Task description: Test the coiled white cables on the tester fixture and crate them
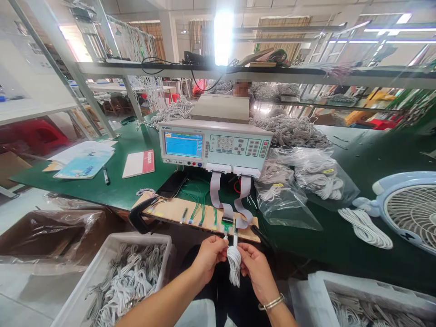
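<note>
The person's left hand [209, 254] and right hand [256, 268] are both closed around a white cable bundle [234, 265]. Each hand pinches it near the top, 1 from each side. The bundle hangs down between the 2 hands, right in front of the person's body and just below the near edge of the green table [340, 245].

The 2 ends of the cable stick up to a small green connector [226, 222] at the front edge of a wooden board [173, 210]. I cannot tell if the ends are pushed all the way in. Thin green wires and 2 flat grey ribbons run from the board up to a big test machine [215, 146] with a blue screen.

A silver bracelet [271, 303] sits on the right wrist.

A white bin [102, 254] full of white cables is low on the left, and another bin [371, 287] is low on the right. Clear bags of cables [306, 179] lie to the right of the machine. A loose coil of cable [366, 227] lies near a pale blue fan [408, 213]. A red and white notebook [139, 162] and a pen [106, 175] lie on the left of the table.
</note>
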A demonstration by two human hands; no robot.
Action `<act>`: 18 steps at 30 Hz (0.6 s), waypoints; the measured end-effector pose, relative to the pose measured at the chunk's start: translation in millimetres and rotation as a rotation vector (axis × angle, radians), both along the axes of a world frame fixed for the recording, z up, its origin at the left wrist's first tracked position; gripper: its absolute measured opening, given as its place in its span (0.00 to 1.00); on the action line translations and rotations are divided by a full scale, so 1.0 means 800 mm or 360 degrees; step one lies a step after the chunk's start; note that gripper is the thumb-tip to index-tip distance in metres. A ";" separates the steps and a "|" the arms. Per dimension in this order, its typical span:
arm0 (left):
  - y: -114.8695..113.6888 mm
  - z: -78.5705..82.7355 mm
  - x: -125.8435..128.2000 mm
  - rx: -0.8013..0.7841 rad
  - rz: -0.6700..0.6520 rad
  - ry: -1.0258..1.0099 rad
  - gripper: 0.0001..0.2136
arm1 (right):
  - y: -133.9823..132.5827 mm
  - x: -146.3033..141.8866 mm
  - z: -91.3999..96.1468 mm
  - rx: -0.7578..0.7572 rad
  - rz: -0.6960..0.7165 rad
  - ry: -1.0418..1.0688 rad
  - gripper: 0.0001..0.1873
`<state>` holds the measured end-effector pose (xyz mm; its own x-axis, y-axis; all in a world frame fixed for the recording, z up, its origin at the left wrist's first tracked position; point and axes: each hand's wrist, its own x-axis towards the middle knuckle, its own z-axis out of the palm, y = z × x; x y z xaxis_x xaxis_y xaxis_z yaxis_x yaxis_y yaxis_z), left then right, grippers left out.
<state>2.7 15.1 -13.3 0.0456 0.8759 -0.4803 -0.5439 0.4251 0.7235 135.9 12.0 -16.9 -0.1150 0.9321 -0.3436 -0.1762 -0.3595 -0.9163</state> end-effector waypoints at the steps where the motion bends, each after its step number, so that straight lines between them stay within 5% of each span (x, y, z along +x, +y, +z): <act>1: -0.002 0.000 0.002 -0.0001 0.0032 -0.0002 0.12 | 0.000 0.000 0.000 0.0002 0.0001 0.0015 0.15; 9: -0.007 -0.004 0.007 -0.0001 0.0159 -0.0246 0.13 | -0.002 -0.006 0.005 -0.0041 -0.0004 0.0176 0.14; 15: 0.004 0.003 -0.010 -0.0053 -0.0265 -0.0298 0.16 | 0.006 -0.010 0.009 -0.0065 0.0099 0.0005 0.17; 18: 0.011 0.004 -0.010 -0.0040 -0.0312 -0.0265 0.19 | 0.013 -0.014 0.009 -0.0082 0.0118 -0.0159 0.21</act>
